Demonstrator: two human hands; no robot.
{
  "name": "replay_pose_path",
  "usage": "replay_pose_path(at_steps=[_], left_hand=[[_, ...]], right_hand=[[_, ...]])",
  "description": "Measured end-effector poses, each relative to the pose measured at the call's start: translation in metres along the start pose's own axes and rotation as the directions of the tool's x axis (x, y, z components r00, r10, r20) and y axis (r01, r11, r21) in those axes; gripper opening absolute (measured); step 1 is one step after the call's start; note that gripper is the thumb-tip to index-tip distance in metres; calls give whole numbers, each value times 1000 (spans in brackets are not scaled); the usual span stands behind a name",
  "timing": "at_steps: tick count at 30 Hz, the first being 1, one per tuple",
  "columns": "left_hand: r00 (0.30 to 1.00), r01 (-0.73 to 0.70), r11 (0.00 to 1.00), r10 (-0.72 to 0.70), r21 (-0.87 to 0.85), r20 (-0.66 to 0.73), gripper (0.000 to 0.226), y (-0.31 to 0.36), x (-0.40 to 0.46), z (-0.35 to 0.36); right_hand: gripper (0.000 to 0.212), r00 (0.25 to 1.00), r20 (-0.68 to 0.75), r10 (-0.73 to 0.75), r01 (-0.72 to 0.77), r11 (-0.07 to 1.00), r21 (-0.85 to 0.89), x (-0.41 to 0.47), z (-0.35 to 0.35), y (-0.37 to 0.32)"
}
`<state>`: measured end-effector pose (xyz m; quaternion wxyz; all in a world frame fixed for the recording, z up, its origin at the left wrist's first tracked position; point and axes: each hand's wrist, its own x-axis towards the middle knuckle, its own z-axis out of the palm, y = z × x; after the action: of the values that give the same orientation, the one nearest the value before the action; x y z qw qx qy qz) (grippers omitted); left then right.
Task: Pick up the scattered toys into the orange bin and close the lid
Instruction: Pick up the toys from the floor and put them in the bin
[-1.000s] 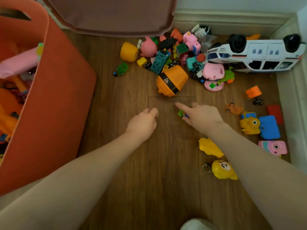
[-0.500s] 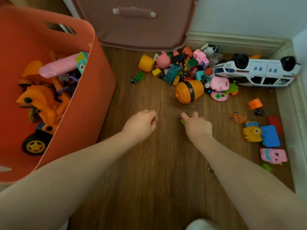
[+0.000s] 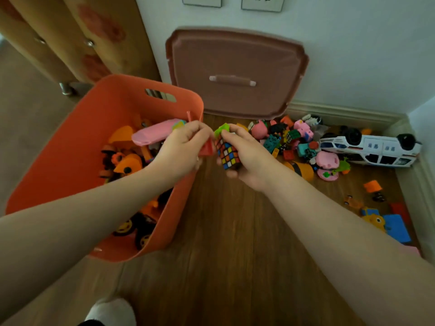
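The left hand holds a small red toy over the edge of the orange bin, which has toys inside. The right hand holds a color cube with a green piece on top. Farther back, more toys lie on the floor by a white toy car. The lid leans on the wall.

Wood-plank floor meets a pale wall with sockets, beside a wooden cabinet.
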<state>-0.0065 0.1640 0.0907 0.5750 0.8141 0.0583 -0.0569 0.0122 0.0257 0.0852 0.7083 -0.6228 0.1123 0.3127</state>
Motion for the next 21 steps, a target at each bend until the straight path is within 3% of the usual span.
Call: replay_pose_path(at_steps=[4,7,9,12,16,19,21], left_hand=[[964,183,983,-183,-18,-192,25,-7,16,-53],[910,328,941,-338,-84,-241,35,-24,23,-78],[897,341,934,-357,-108,-260,40,-30,18,-85],[920,252,964,-265,-80,-288,43,-33,6,-87],[983,68,977,-32,200,-178,43,-37,-2,-80],[979,-179,897,204,403,-20,46,-35,-5,-65],[959,-280,838,270,469,92,45,-28,-8,-46]], right_hand=[[4,999,42,7,-9,999,31,12,56,-23],[10,999,-10,48,-48,999,15,22,92,-27],[21,993,-27,112,-110,991,70,28,108,-25],[47,983,-50,177,-168,975,145,34,115,-17],[46,994,-91,65,-53,991,120,30,99,-16],[40,996,-75,-45,42,999,-34,17,70,-21],[40,987,-137,-89,65,983,-174,5,38,-23]])
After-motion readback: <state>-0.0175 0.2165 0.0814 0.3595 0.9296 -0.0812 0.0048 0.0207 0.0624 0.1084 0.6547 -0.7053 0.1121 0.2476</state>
